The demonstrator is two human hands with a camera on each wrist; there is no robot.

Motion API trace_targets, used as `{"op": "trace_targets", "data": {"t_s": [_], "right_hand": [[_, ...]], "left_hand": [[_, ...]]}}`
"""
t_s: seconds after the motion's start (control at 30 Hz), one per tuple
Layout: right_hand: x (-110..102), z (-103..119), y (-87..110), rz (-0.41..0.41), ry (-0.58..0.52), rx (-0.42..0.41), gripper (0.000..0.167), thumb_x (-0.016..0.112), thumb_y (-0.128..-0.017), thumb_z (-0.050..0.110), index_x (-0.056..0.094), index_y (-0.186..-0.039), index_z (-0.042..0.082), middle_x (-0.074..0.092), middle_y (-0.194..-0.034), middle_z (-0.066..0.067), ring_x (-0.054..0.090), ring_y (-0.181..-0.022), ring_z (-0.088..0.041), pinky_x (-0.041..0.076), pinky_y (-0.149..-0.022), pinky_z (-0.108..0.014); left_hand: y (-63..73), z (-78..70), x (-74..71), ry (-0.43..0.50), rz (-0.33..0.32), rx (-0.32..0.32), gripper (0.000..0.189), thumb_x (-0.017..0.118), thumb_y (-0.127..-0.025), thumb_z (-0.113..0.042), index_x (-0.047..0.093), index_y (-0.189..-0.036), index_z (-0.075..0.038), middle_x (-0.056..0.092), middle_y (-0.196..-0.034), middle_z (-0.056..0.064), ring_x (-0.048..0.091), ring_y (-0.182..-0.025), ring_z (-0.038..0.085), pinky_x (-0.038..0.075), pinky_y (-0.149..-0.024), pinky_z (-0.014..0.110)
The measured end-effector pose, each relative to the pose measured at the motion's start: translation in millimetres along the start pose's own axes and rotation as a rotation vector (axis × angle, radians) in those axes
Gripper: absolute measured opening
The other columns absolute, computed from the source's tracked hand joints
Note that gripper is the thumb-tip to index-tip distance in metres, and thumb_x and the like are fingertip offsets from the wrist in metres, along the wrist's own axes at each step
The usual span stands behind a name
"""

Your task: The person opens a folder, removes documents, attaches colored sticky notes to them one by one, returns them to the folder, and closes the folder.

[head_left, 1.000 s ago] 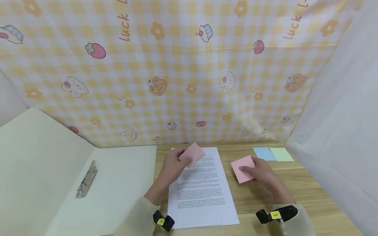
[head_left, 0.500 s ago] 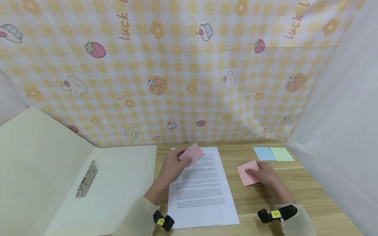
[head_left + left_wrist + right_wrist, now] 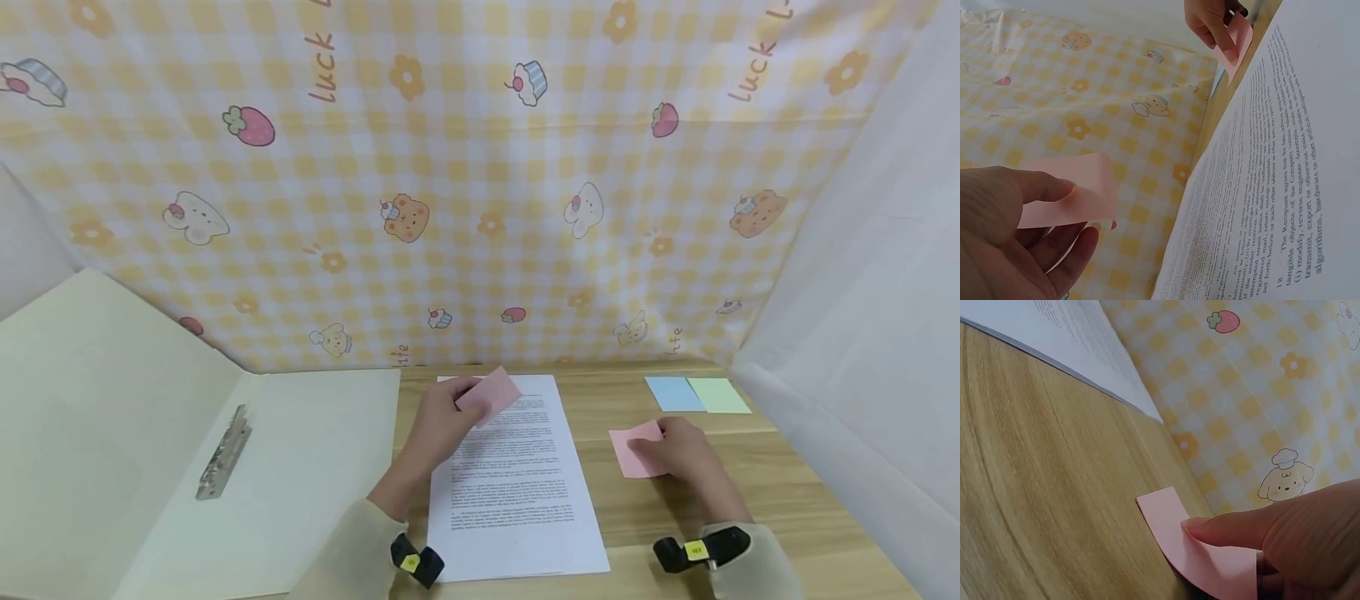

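Folder [image 3: 315,467] is lying open left of the page [image 3: 517,508]. Left hand [image 3: 441,421] is pinching a pink note [image 3: 497,392] above the page; right hand [image 3: 682,448] is pinching a second pink note [image 3: 633,467], bending, right of the page. Risk: loose pinching dropping either, tight pinching creasing them.

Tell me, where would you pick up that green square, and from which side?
Probably by its near edge, coming from the person's side, lifting that edge a little to pinch it. The green square lies flat on the wooden table, with the blue square right beside its left edge and the white cloth close on its right; the near edge faces bare wood.
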State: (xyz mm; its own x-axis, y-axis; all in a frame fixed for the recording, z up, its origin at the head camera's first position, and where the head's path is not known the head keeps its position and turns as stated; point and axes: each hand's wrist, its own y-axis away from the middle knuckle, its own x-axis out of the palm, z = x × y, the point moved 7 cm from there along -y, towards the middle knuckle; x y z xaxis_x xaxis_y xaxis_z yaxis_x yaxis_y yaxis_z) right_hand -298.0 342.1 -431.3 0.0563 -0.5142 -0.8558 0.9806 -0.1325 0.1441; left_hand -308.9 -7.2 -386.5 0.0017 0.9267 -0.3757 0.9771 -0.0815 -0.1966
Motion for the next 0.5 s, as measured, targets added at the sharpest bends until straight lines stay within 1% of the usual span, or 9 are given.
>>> {"op": "trace_targets", "data": {"t_s": [0.13,0.23,0.33,0.43,0.5], "right_hand": [[-3.2,0.4,3.0,0.002,0.064,0.031,0.054,0.072,-0.09,0.039,0.062,-0.11,-0.01,0.068,-0.099,-0.023,0.056,-0.08,-0.028,0.048,-0.069,-0.038],[-5.9,1.1,6.1,-0.008,0.099,0.065,0.051,0.073,-0.088,0.042,0.063,-0.106,-0.005,0.068,-0.097,-0.02,0.056,-0.08,-0.027,0.045,-0.065,-0.037],[-8.6,1.6,8.1,-0.024,0.129,0.1,0.053,0.075,-0.087,0.045,0.062,-0.105,-0.003,0.067,-0.098,-0.021,0.057,-0.08,-0.028,0.043,-0.062,-0.036],[-10.3,1.0,7.9,-0.037,0.164,0.122,0.061,0.075,-0.085,0.048,0.061,-0.111,-0.004,0.067,-0.104,-0.024,0.059,-0.083,-0.03,0.046,-0.061,-0.039],[-10.3,2.3,6.2,-0.049,0.182,0.111,0.068,0.076,-0.084,0.05,0.059,-0.118,-0.006,0.066,-0.111,-0.028,0.063,-0.089,-0.035,0.05,-0.063,-0.044]], "left_hand": [[0.8,0.4,0.5,-0.001,0.004,-0.004,0.029,0.067,-0.093,-0.011,0.073,-0.121,-0.008,0.075,-0.116,0.011,0.065,-0.093,0.022,0.061,-0.084,0.037],[1.2,0.2,0.7,0.0,0.006,0.0,0.028,0.067,-0.093,-0.011,0.073,-0.12,-0.008,0.075,-0.116,0.011,0.065,-0.092,0.022,0.06,-0.083,0.037],[1.4,0.2,1.1,-0.001,0.007,0.001,0.027,0.068,-0.093,-0.011,0.073,-0.119,-0.008,0.075,-0.115,0.011,0.065,-0.092,0.022,0.06,-0.083,0.037],[1.7,-1.2,1.6,-0.008,0.009,0.012,0.026,0.069,-0.092,-0.01,0.074,-0.118,-0.008,0.075,-0.114,0.011,0.065,-0.091,0.021,0.06,-0.082,0.036],[2.4,-1.9,1.7,-0.011,0.013,0.019,0.026,0.069,-0.092,-0.01,0.074,-0.118,-0.008,0.075,-0.114,0.011,0.065,-0.091,0.021,0.059,-0.081,0.035]]}}
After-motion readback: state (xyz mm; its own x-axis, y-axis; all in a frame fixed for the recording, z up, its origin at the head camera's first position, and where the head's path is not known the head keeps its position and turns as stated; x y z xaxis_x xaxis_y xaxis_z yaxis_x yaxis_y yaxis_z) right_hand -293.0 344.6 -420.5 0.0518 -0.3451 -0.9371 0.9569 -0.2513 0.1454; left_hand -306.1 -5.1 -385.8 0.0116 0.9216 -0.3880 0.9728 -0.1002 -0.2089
